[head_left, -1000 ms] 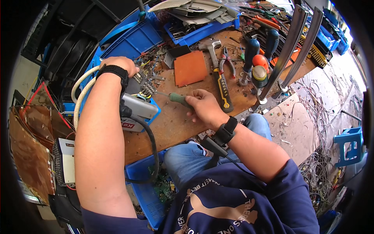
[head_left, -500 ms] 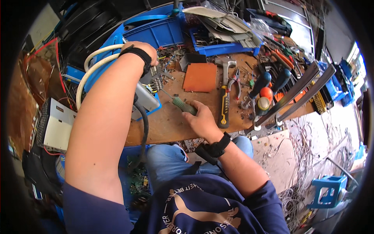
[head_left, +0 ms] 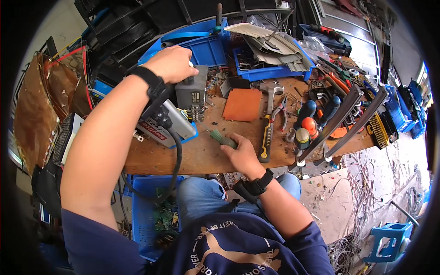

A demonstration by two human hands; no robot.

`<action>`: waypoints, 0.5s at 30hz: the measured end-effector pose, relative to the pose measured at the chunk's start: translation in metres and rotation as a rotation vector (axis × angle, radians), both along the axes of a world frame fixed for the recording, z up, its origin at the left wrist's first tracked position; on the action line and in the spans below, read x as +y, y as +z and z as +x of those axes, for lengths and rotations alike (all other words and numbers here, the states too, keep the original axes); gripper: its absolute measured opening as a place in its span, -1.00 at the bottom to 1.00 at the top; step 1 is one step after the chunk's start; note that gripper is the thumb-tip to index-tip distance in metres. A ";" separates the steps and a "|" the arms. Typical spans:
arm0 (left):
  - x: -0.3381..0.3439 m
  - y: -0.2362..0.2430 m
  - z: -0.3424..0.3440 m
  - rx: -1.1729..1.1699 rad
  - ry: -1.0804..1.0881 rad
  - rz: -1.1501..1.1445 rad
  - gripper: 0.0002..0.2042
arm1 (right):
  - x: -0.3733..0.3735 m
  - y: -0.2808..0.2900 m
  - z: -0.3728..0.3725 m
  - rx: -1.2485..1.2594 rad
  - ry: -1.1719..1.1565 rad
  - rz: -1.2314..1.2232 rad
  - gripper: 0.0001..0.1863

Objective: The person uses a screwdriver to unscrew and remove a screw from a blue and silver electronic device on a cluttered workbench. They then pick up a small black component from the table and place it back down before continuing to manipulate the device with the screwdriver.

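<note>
The right grip (head_left: pixel 244 155) wraps the green-handled screwdriver (head_left: pixel 222 138) at frame centre, near the counter's (head_left: pixel 197 160) front edge; open room lies leftward. Left grip (head_left: pixel 172 65), upper left, tops the grey box (head_left: pixel 187 97), closure unclear.

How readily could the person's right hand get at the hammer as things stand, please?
Probably yes: the hammer lies close beside the right hand with nothing visible between them, though that hand holds a green-handled screwdriver.
</note>
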State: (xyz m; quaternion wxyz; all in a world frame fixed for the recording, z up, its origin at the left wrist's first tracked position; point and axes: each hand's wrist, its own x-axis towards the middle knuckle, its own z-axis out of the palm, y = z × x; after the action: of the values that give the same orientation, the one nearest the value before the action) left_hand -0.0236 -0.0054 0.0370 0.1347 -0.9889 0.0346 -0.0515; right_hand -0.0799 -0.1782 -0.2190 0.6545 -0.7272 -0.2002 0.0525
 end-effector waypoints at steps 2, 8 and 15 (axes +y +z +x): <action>0.001 0.007 -0.010 -0.003 -0.021 -0.090 -0.63 | -0.001 0.000 0.000 0.004 -0.001 0.009 -0.56; 0.042 0.019 -0.044 -0.370 -0.009 -0.165 -0.66 | -0.012 0.014 -0.008 0.008 0.015 -0.040 -0.56; 0.103 0.004 -0.095 -0.554 0.188 -0.298 -0.58 | -0.029 0.011 -0.006 -0.060 0.009 0.012 -0.57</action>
State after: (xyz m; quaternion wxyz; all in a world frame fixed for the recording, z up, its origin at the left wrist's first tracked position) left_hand -0.1188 0.0975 0.0410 -0.0030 -0.9451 -0.1028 -0.3102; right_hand -0.0860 -0.2071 -0.2078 0.6523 -0.7235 -0.2235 0.0322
